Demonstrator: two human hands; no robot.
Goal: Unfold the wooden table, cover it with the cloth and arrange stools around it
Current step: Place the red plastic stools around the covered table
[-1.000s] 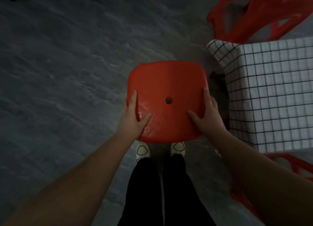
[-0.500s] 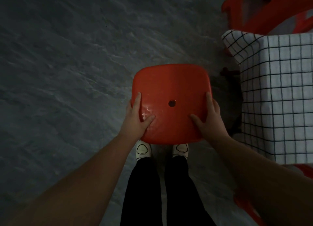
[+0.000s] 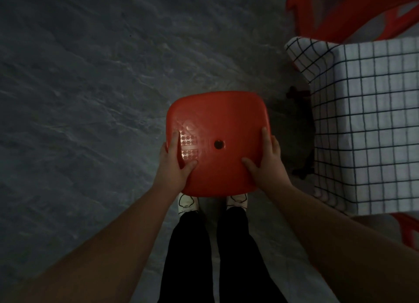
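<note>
Two hands hold the red stool: my left hand and right hand grip its seat edges, thumbs flat on top. It is before my shoes, over the grey floor, near the checked cloth; another stool stands beyond.

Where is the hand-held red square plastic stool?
Head view, centre: the stool is gripped by left hand and right hand, left of the white checked cloth.

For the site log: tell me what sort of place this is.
Probably a dim indoor eating area, home or small eatery: a grey stone-look floor, a checked tablecloth, and a red plastic stool gripped by the left hand and right hand, another red stool nearby.
</note>
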